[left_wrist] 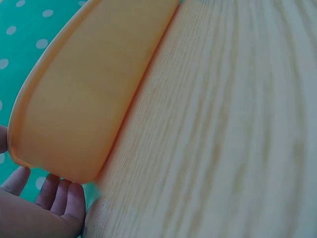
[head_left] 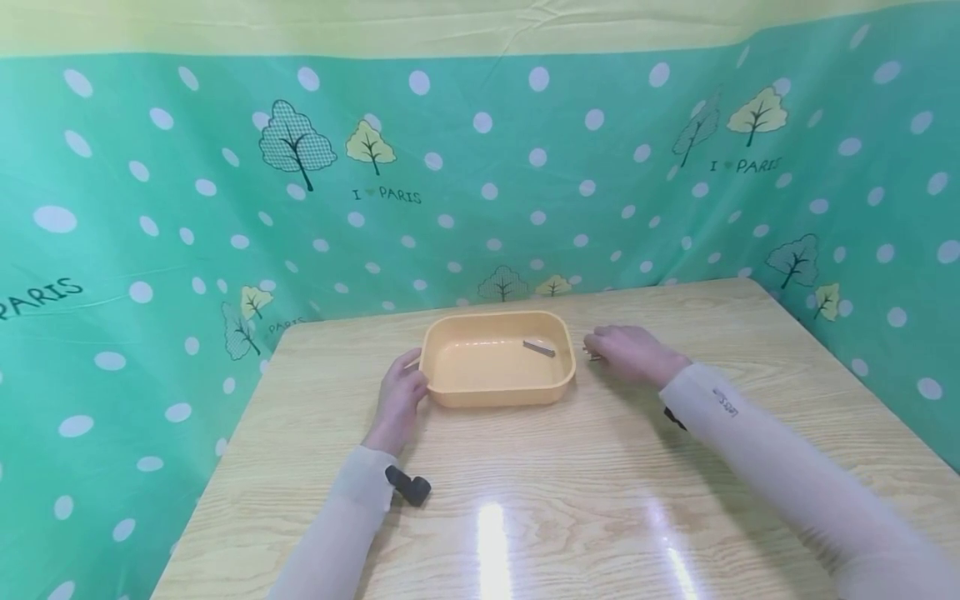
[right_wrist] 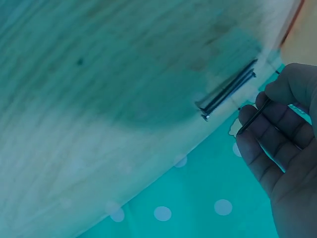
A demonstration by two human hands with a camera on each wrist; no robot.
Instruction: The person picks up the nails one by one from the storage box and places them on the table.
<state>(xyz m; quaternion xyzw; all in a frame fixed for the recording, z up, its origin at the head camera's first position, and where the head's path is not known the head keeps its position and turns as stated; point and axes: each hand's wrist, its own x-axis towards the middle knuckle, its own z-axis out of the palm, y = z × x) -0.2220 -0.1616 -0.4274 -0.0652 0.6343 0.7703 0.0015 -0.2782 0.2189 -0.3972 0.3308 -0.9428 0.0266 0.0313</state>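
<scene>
Just right of the shallow orange plastic tray (head_left: 491,398), the nearly closed fingers of the right hand (head_left: 630,348) pinch what looks like one slim dark metal nail (right_wrist: 254,117), best lifted clear of similar nails (right_wrist: 229,92) on the wooden worktop (head_left: 337,358) while the left hand (head_left: 395,396), fingers relaxed, steadies the tray.

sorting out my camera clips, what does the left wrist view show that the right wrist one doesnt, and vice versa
Left wrist only: the left hand at the tray. Right wrist only: the right hand, its fingers pinching a nail, and more nails lying on the table. Both: the tray in part, table and green cloth.
</scene>
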